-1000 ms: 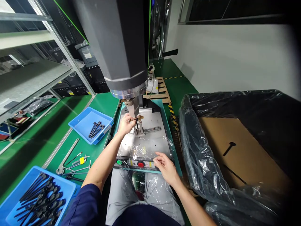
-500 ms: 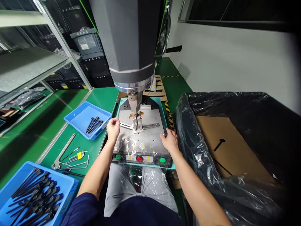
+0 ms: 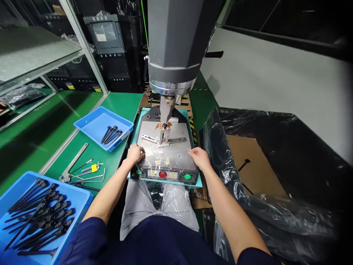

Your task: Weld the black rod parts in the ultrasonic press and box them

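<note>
A black long-shafted part with a round head (image 3: 164, 126) stands upright in a metal fixture (image 3: 164, 137) on the press's steel base plate (image 3: 176, 152), right under the press tip (image 3: 167, 110). Clear plastic film (image 3: 157, 164) lies over the front of the plate and its buttons, hanging towards the lap. At the plate's left edge, my left hand (image 3: 135, 154) is closed, fingers curled on the film's side. My right hand (image 3: 200, 158) pinches the film's right edge between thumb and fingers. Both hands are apart from the fixture.
Several black parts lie in a blue tray (image 3: 91, 119) and a nearer blue bin (image 3: 85, 202). A wrench (image 3: 74, 163) and hex keys (image 3: 92, 168) rest on the green bench. At right stands a bin lined with black plastic (image 3: 220, 147). A red button (image 3: 163, 174) sits between two green ones.
My right hand has gone from loosely spread fingers to a pinch at the film's edge. My left hand has come lower along the plate. The view has shifted; the part stays in the fixture.
</note>
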Demonstrator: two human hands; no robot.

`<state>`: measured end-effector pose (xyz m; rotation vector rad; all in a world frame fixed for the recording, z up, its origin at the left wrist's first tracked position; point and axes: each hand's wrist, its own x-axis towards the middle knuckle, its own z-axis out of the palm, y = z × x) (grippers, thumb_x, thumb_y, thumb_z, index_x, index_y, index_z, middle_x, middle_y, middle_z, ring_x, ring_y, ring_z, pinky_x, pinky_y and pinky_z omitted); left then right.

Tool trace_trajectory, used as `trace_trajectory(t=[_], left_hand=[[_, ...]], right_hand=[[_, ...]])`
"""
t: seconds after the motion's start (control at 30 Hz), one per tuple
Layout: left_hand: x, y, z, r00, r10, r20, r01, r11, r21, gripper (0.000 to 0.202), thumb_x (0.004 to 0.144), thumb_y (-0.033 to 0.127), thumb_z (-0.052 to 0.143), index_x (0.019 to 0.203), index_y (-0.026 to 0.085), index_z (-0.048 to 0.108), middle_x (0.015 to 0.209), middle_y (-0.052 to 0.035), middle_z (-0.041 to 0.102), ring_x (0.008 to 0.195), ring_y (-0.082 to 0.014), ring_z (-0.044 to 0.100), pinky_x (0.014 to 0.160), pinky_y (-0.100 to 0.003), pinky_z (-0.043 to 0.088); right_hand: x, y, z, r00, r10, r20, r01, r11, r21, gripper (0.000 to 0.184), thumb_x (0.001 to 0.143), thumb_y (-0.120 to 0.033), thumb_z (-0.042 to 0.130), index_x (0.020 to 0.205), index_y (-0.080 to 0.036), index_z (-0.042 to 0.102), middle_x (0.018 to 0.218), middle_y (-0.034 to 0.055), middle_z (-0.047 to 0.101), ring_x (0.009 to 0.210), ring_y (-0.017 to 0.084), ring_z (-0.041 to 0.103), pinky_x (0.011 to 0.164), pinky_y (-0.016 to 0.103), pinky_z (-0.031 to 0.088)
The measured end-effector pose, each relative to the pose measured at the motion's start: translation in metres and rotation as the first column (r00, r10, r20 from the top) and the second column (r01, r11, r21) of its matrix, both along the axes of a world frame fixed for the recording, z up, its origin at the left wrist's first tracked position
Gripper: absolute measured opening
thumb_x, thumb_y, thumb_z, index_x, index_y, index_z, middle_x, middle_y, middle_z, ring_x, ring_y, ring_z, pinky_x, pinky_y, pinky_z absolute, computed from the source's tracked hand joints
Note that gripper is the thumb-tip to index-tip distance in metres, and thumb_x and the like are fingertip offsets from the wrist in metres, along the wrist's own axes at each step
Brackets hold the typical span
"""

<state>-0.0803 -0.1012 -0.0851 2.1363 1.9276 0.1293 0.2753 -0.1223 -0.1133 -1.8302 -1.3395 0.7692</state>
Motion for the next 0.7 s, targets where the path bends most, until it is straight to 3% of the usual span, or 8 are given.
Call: trace_trajectory(t=[0.1,0.23,0.3,0.4,0.47,0.53,0.6,0.7], left_hand=[[-0.003,-0.004,0.009,0.999,-0.051,0.013,0.051,0.999,0.018,0.010,0.074,0.025,0.065,0.078,0.021,0.073,0.116,-0.0116,0.059,0.116,-0.0332,0.050,0.093,-0.044,0.044],[-0.013,-0.001,0.028,0.957,-0.076,0.281,0.072,0.997,0.024,0.002,0.067,0.019,0.062,0.067,0.018,0.060,0.100,-0.0097,0.067,0.102,-0.0273,0.060,0.087,-0.038,0.047],[-0.022,0.003,0.039,0.878,-0.049,0.476,0.060,0.998,-0.007,0.007,0.069,0.021,0.057,0.065,0.019,0.051,0.082,-0.0059,0.067,0.086,-0.0223,0.065,0.075,-0.033,0.048],[-0.038,0.011,0.057,0.666,-0.035,0.745,0.101,0.994,-0.044,0.010,0.069,0.022,0.053,0.064,0.021,0.044,0.060,0.0005,0.059,0.066,-0.0173,0.063,0.060,-0.027,0.045],[-0.048,0.016,0.069,0.550,-0.037,0.835,0.150,0.987,-0.056,0.010,0.065,0.020,0.052,0.065,0.021,0.043,0.054,0.0038,0.054,0.055,-0.0136,0.056,0.054,-0.025,0.041],[-0.058,0.022,0.081,0.498,-0.032,0.866,0.172,0.983,-0.063,0.010,0.064,0.018,0.054,0.066,0.020,0.044,0.052,0.0058,0.050,0.049,-0.0103,0.048,0.050,-0.022,0.037],[-0.067,0.029,0.092,0.480,-0.016,0.877,0.154,0.986,-0.066,0.009,0.066,0.020,0.058,0.070,0.019,0.049,0.053,0.0061,0.049,0.047,-0.0087,0.043,0.048,-0.021,0.033],[-0.078,0.044,0.103,0.531,0.021,0.847,0.057,0.997,-0.060,0.019,0.070,0.032,0.066,0.078,0.017,0.058,0.057,0.0045,0.051,0.047,-0.0078,0.041,0.047,-0.020,0.031]], right_hand=[[-0.005,-0.008,0.018,0.974,0.061,-0.219,-0.058,0.998,0.024,0.035,0.069,-0.049,0.072,0.080,-0.022,0.053,0.066,-0.0002,0.059,0.061,0.019,0.059,0.048,0.025,0.041],[-0.011,-0.008,0.054,0.800,0.145,-0.582,-0.108,0.989,0.097,0.046,0.056,-0.039,0.084,0.086,-0.022,0.054,0.077,-0.0008,0.062,0.055,0.011,0.050,0.041,0.018,0.028],[-0.012,-0.002,0.073,0.721,0.159,-0.675,-0.105,0.987,0.121,0.048,0.054,-0.032,0.087,0.090,-0.023,0.056,0.080,-0.0010,0.063,0.054,0.009,0.047,0.039,0.016,0.022],[-0.014,0.013,0.094,0.566,0.206,-0.798,-0.173,0.976,0.129,0.048,0.052,-0.024,0.088,0.091,-0.023,0.059,0.080,-0.0013,0.063,0.055,0.009,0.045,0.038,0.015,0.017],[-0.017,0.026,0.104,0.464,0.231,-0.855,-0.235,0.963,0.133,0.045,0.054,-0.022,0.088,0.089,-0.024,0.060,0.077,-0.0015,0.062,0.056,0.009,0.045,0.038,0.014,0.017],[-0.025,0.041,0.109,0.393,0.230,-0.891,-0.254,0.958,0.135,0.042,0.056,-0.022,0.086,0.089,-0.024,0.060,0.076,-0.0022,0.062,0.056,0.009,0.044,0.037,0.014,0.017],[-0.037,0.059,0.111,0.372,0.204,-0.905,-0.231,0.965,0.123,0.040,0.056,-0.021,0.085,0.088,-0.024,0.060,0.077,-0.0027,0.063,0.054,0.008,0.043,0.036,0.014,0.017],[-0.058,0.090,0.112,0.479,0.145,-0.866,-0.160,0.984,0.076,0.038,0.057,-0.019,0.083,0.085,-0.024,0.058,0.081,-0.0026,0.065,0.052,0.008,0.044,0.036,0.015,0.018]])
